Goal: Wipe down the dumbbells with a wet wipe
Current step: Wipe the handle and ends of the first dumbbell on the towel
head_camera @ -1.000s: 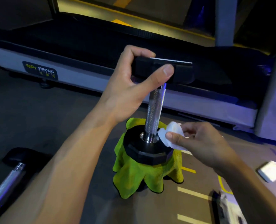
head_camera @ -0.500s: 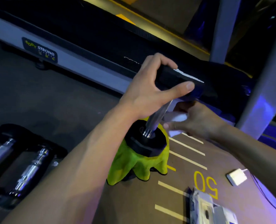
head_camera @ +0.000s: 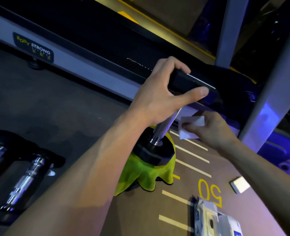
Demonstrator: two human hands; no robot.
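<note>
Dumbbell (head_camera: 159, 133) upright, top head in left hand's (head_camera: 159, 97) curled grip; wipe (head_camera: 191, 126) pinched in right hand (head_camera: 212, 130).

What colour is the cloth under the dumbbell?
Bright yellow-green cloth, seen in the head view.

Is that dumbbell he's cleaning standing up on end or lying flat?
On end, tilted. The dumbbell has its lower head on the green cloth, and the left hand grips its top head.
</note>
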